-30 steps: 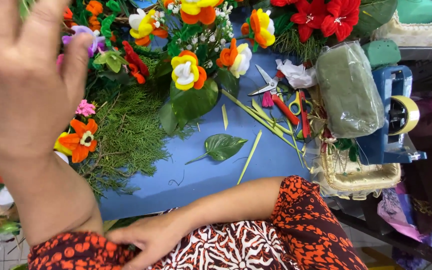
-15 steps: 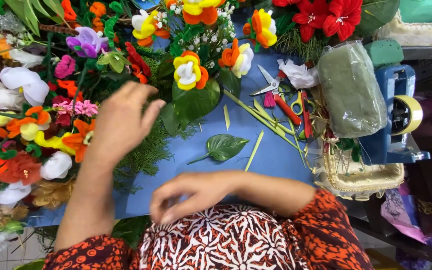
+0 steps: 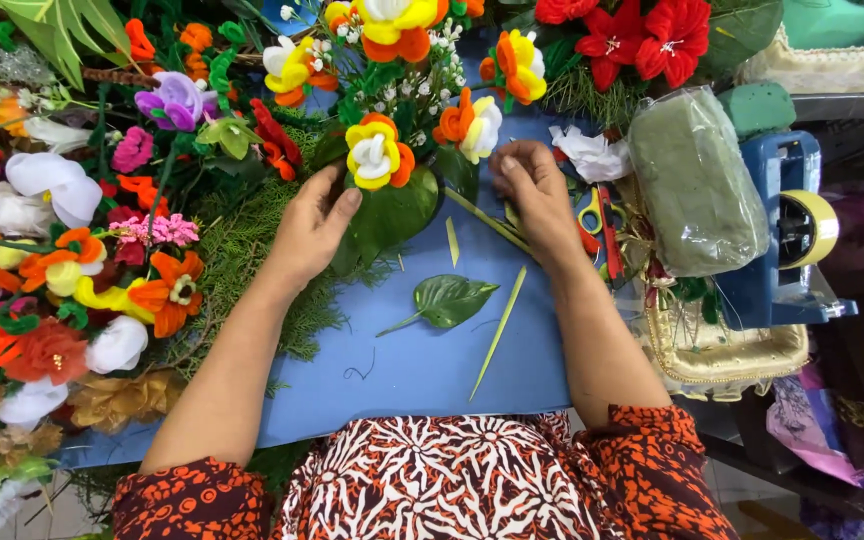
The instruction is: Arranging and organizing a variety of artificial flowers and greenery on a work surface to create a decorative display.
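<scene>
My left hand [image 3: 312, 225] rests on a large dark green leaf [image 3: 392, 210] under a yellow, white and orange flower [image 3: 374, 152]. My right hand [image 3: 535, 200] lies palm down on thin green stems [image 3: 482, 215] beside red and yellow scissors [image 3: 602, 225]; whether its fingers grip a stem is hidden. Both hands are over a blue table top [image 3: 422, 370]. A loose green leaf [image 3: 449, 298] and a cut stem strip [image 3: 498, 330] lie between my forearms.
Many artificial flowers [image 3: 72, 260] and fern greenery [image 3: 242, 270] crowd the left and back. At right stand a wrapped block of green floral foam [image 3: 697, 190], a blue tape dispenser [image 3: 787, 235] and a gold-trimmed basket [image 3: 727, 350]. Red flowers [image 3: 642, 35] sit at the back.
Both hands have moved away from my body towards the back of the table. The left hand came down onto the big leaf and the right hand reached the stems by the scissors.
</scene>
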